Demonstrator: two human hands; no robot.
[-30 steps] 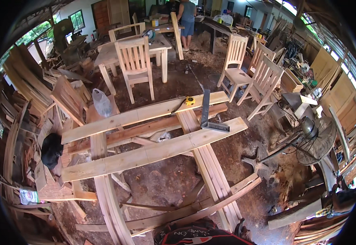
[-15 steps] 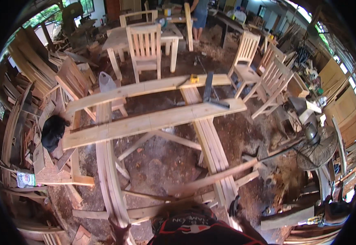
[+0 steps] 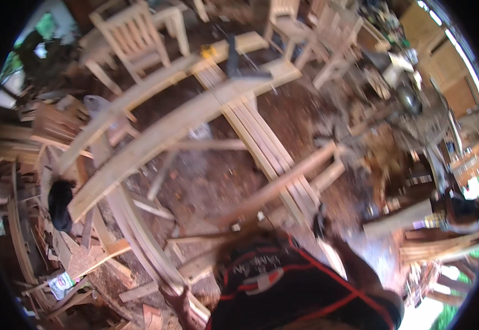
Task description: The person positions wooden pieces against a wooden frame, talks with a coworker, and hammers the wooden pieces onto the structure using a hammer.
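Reaching low: left hand (image 3: 178,301) at left beams (image 3: 142,237), right hand (image 3: 320,224) at right beams (image 3: 262,136); grips: cannot tell.

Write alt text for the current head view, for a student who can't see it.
A person has the left hand and right hand at two sets of beams, with two planks lying across them. A black square bridges the planks; a yellow tape measure sits on the farther one. Wooden chairs stand beyond.
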